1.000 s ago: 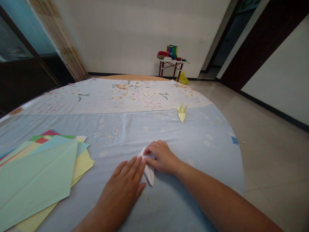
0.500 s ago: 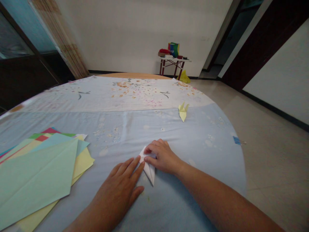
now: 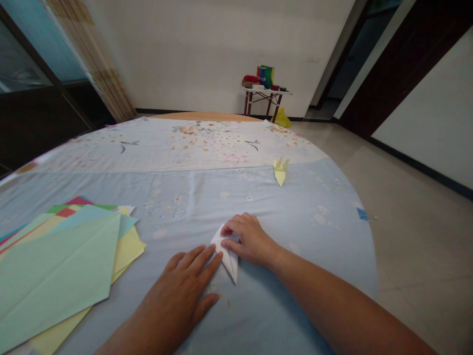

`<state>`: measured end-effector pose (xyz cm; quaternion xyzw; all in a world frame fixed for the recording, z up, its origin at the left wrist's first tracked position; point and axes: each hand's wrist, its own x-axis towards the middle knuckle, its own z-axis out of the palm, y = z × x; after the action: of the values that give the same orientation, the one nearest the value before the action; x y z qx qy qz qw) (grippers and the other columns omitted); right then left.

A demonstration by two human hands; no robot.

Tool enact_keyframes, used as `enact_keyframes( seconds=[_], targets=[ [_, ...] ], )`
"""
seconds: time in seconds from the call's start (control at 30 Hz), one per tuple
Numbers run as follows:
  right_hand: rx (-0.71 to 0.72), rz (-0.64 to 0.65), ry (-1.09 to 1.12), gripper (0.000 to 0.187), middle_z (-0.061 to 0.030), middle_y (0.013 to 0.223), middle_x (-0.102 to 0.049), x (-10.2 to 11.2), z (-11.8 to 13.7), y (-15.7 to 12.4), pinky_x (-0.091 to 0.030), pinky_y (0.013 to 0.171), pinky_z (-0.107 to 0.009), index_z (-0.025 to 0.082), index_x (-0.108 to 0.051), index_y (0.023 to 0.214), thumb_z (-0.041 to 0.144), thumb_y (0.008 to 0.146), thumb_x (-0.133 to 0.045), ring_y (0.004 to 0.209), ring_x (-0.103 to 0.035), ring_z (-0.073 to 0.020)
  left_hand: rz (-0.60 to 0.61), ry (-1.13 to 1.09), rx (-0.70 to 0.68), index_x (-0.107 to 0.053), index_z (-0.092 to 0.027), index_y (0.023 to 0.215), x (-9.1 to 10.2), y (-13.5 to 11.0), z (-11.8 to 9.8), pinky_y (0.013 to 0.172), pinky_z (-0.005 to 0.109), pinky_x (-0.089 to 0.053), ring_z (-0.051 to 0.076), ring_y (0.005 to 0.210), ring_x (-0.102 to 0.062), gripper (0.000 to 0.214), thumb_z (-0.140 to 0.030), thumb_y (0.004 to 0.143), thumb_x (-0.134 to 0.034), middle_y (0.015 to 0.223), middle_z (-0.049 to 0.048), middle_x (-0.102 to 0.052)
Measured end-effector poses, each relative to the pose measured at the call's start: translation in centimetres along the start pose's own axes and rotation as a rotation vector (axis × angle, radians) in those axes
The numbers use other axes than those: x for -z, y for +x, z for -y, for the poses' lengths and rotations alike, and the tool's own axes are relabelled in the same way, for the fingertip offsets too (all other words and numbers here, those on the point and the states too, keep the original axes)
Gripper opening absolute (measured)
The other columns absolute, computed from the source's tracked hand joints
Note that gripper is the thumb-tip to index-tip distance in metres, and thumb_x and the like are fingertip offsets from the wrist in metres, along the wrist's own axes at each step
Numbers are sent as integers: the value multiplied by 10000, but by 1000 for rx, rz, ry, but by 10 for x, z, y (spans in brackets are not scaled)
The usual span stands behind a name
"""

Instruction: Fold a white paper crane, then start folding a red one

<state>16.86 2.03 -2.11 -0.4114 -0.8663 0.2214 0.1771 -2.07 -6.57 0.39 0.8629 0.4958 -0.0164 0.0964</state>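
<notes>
**White folded paper pinned flat under both hands**

The white folded paper (image 3: 226, 250) lies on the worktop (image 3: 258, 305) near its front edge, a narrow pointed shape with its tip aimed toward the person. The right hand (image 3: 248, 240) has its grip closed on the paper's far end, fingers curled over the top fold and thumb pressed along the side. The left hand (image 3: 185, 283) lies open and flat on the cloth, its grip spread and holding nothing; its fingertips (image 3: 214, 255) touch the paper's left edge.

The worktop is round and covered with a pale blue cloth (image 3: 314, 217), which gives way to a flowered white band toward the far edge. A stack of coloured paper sheets (image 3: 62, 266), green on top with yellow, blue and red beneath, fans out at the front left. A small yellow folded paper figure (image 3: 280, 171) stands well apart from the hands, toward the far right edge. A blue clip (image 3: 362, 214) sits at the right edge.
</notes>
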Motion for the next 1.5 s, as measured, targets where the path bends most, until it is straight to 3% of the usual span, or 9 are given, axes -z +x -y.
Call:
enact_keyframes(
  seconds=[0.4,0.53,0.73,1.0,1.23,1.5],
  targets=[
    [1,-8,8,192,-20,897,-592,0,-1,1,-296,795,-310,213,-594,912,362,792,-582,893,-459,-172,18,-20,8,-392,-305,1312,4,2,-2,963,467,-342,276,1197,-430,536,-402,797,-504,1357,64,-451],
    [54,36,73,145,-22,926,-617,7,-4,2,-312,825,-311,209,-605,944,253,831,-526,901,-496,-156,33,-24,20,-389,-311,1312,7,2,-3,975,454,-324,260,1202,-419,517,-392,811,-489,1363,58,-441],
    [103,101,133,247,-33,940,-630,15,-12,3,-345,839,-309,191,-608,1022,166,783,-549,907,-526,-160,9,-19,-9,-374,-335,1314,6,1,0,969,448,-318,256,1200,-412,517,-413,815,-482,1359,43,-443],
    [122,132,70,311,-50,1018,-605,15,-12,2,-332,867,-342,202,-587,1057,215,747,-612,964,-499,-188,-88,40,-40,-428,-314,1280,0,2,2,977,463,-305,263,1206,-413,492,-433,807,-494,1336,61,-468],
    [119,132,68,289,-46,1011,-597,15,-12,1,-330,856,-337,203,-580,1047,224,759,-599,956,-492,-185,-174,147,-139,-412,-259,1297,-13,2,7,1019,442,-272,245,1261,-364,509,-445,826,-460,1399,74,-389],
    [125,120,52,281,-40,995,-595,12,-13,1,-326,847,-329,202,-578,1029,209,748,-594,938,-486,-184,-230,75,-139,-504,-229,1216,-12,8,3,984,412,-351,229,1181,-464,413,-393,840,-453,1302,80,-509]
  ],
)
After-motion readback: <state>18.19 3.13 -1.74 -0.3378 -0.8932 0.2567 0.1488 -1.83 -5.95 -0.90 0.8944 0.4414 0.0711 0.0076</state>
